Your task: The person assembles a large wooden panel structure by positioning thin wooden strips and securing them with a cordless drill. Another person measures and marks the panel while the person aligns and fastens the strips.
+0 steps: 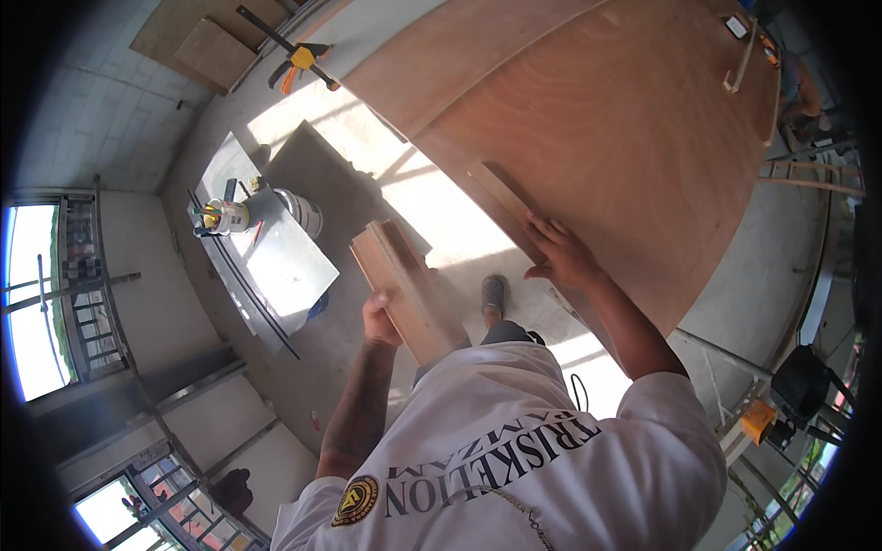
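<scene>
My left hand (pixel 378 320) grips a bundle of narrow wooden strips (pixel 404 280) that points up and away from me. My right hand (pixel 560 253) rests with spread fingers on the near edge of a large reddish plywood sheet (pixel 625 129), touching a thin wooden strip (pixel 503 197) that lies along that edge. My grey shoe (pixel 493 294) shows on the concrete floor between the two hands.
A grey board (pixel 276 266) on the floor carries a white bucket (pixel 301 211) and a small container with tools (pixel 225 218). A yellow and black clamp (pixel 299 57) lies farther off. Another person (pixel 801 87) crouches at the far right. A black and yellow tool (pixel 781 404) sits at right.
</scene>
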`<state>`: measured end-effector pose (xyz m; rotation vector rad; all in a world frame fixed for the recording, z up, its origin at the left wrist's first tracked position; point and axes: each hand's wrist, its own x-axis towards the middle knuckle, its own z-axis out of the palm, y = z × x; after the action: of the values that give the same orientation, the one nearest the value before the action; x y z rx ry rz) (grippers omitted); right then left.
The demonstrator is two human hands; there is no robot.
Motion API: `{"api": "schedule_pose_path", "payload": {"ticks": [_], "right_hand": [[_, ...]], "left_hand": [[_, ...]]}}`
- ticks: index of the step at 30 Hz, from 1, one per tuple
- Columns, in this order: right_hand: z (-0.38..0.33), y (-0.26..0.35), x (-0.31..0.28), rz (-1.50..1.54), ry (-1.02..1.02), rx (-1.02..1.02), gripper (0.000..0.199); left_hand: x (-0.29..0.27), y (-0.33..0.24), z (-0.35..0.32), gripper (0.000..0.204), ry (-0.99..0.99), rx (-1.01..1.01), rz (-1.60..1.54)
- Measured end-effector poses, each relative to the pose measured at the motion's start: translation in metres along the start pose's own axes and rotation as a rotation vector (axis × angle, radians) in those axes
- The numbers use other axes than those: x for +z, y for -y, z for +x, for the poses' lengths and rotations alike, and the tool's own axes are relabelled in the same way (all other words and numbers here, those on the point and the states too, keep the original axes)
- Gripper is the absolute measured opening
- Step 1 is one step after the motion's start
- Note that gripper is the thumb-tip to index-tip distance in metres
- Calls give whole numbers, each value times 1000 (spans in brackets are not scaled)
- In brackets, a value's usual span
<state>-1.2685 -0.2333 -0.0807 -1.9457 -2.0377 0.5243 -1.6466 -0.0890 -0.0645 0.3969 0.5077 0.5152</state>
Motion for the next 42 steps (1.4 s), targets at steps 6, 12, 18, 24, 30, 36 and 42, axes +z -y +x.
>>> {"api": "schedule_pose_path", "payload": {"ticks": [6,12,18,24,30,36,42], "right_hand": [[-5,8,-10,6,6,-40,87],[-5,-2,-9,16,-32,-88,79],[-8,-10,3,87,-169,-156,74],[-10,-15,10,109,-217,-182,70],[-14,-16,15,193,-271,-131,59],[-14,0,14,234,-315,-18,55],[-10,9,17,179,-351,-25,59]], "left_hand": [[-10,15,-3,95,-53,-3,-3],[-5,19,-7,97,-86,13,11],[-5,23,-10,97,-91,5,18],[-10,29,-12,96,-102,30,23],[12,27,-8,97,-76,14,17],[42,17,6,96,-9,6,31],[49,14,14,94,26,-11,70]]}}
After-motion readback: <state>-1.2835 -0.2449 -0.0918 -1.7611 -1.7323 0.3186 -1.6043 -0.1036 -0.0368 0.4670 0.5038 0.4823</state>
